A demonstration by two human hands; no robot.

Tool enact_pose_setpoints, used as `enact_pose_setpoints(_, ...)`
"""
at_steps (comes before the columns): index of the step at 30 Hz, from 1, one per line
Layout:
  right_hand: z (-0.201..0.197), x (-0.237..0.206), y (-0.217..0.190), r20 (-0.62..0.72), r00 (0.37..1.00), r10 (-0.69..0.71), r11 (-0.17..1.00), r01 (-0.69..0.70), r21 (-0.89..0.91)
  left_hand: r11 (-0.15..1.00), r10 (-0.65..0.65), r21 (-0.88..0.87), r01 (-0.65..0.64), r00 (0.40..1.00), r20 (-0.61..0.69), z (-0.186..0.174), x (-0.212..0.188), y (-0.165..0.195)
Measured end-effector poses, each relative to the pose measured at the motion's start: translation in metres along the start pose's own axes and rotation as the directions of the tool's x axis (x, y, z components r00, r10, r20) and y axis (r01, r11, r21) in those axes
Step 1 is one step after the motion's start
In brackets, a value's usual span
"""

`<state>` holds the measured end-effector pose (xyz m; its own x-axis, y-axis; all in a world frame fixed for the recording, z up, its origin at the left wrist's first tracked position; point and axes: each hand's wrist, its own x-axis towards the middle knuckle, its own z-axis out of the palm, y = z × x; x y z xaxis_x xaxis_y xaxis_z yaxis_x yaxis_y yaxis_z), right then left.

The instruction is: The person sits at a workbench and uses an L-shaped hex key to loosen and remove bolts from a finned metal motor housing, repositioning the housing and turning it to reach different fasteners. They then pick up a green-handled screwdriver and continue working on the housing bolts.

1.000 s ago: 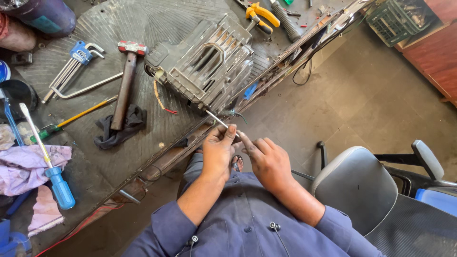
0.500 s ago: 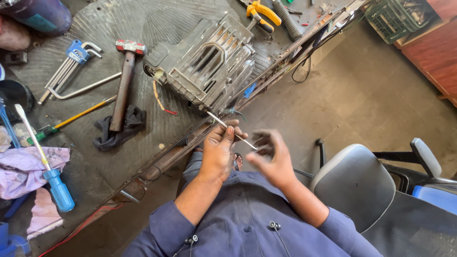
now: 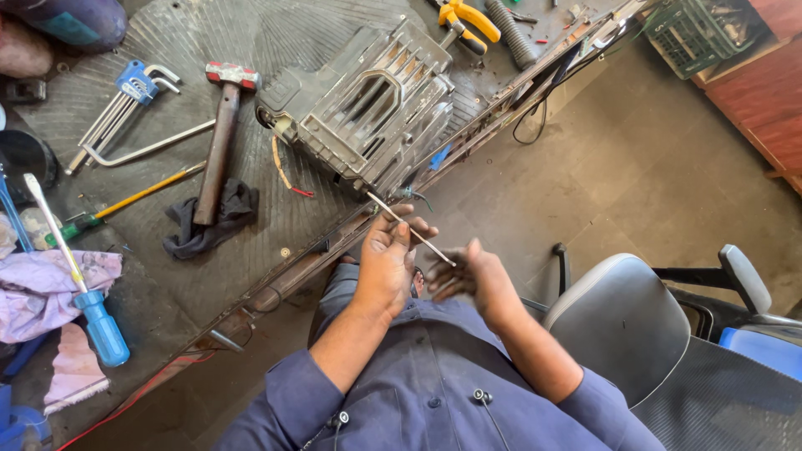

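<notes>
My left hand (image 3: 386, 266) pinches a thin metal rod (image 3: 401, 221) between thumb and fingertips, just off the workbench's front edge (image 3: 276, 280). The rod slants from near a grey ribbed machine housing (image 3: 368, 108) on the bench down toward my right hand (image 3: 472, 282). That hand is blurred, with its fingers curled at the rod's lower end; I cannot tell if it grips the rod. Both hands hover above my lap in blue work clothes.
On the bench lie a hammer (image 3: 219, 142), a black rag (image 3: 209, 221), a hex key set (image 3: 125, 104), a blue-handled screwdriver (image 3: 83, 288), a yellow-shafted screwdriver (image 3: 138, 199) and yellow pliers (image 3: 468, 18). A grey office chair (image 3: 626, 326) stands at right; a green crate (image 3: 693, 29) at top right.
My right hand has slid down along the rod toward its lower end and turned. The left hand keeps its pinch, now slightly lower and to the right.
</notes>
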<state>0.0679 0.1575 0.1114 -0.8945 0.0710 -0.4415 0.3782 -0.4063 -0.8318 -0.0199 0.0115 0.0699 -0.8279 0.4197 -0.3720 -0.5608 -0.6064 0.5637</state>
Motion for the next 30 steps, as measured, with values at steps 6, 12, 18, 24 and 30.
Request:
enact_pose_setpoints(6, 0.010, -0.004, -0.002, -0.128, 0.992, -0.018, 0.990, 0.000, -0.139, 0.997, -0.074, 0.003, 0.074, 0.997, -0.021, 0.003, -0.006, 0.012)
enact_pose_setpoints(12, 0.015, -0.010, -0.007, -0.021, 0.813, -0.582, 0.507, 0.342, -0.791, 0.991, -0.075, 0.103, 0.086, 0.992, -0.105, -0.003, 0.001, 0.016)
enact_pose_setpoints(18, -0.004, 0.006, -0.003, 0.003, 0.956, 0.295, 0.901, -0.279, 0.333, 0.982, -0.058, 0.170, 0.083, 0.987, -0.148, 0.001, 0.010, 0.017)
enact_pose_setpoints(24, -0.005, -0.001, 0.008, -0.105, 0.987, -0.121, 0.942, 0.081, -0.326, 0.961, -0.065, 0.259, 0.101, 0.987, -0.145, 0.005, 0.004, 0.022)
enact_pose_setpoints(30, -0.005, -0.001, 0.005, 0.067, 0.997, -0.027, 0.999, 0.024, 0.046, 0.969, -0.064, 0.228, 0.093, 0.989, -0.130, 0.006, 0.004, 0.021)
